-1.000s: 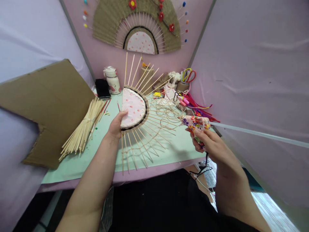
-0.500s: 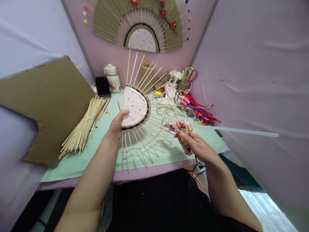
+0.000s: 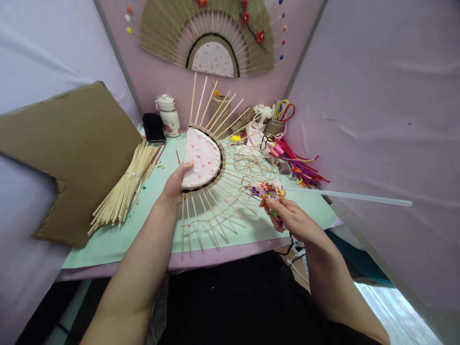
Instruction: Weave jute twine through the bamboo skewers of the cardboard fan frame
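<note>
My left hand (image 3: 175,183) grips the straight edge of a half-round fan frame (image 3: 201,158), thumb on its pink spotted cloth face. Thin wooden sticks fan out from its curved, black-braided rim, and a strand of twine runs across the lower ones. In my right hand (image 3: 287,213) is a flower-patterned hot glue gun (image 3: 266,190), fingers wrapped round its handle. A long translucent glue stick (image 3: 359,195) sticks out of its back end. The gun's nozzle is close to the sticks on the right side; whether it touches one I cannot tell.
A tied bundle of sticks (image 3: 120,189) lies left, beside a large cardboard piece (image 3: 72,158). At the back stand a white bottle (image 3: 168,116), a twine spool (image 3: 220,115) and a scissors holder (image 3: 275,127). Colourful pipe cleaners (image 3: 302,165) lie right. A finished fan (image 3: 158,33) hangs on the wall.
Hardly anything differs. The view has shifted slightly, and the glue gun with its stick sits almost where it was, near the same fan sticks. Both hands keep their hold.
</note>
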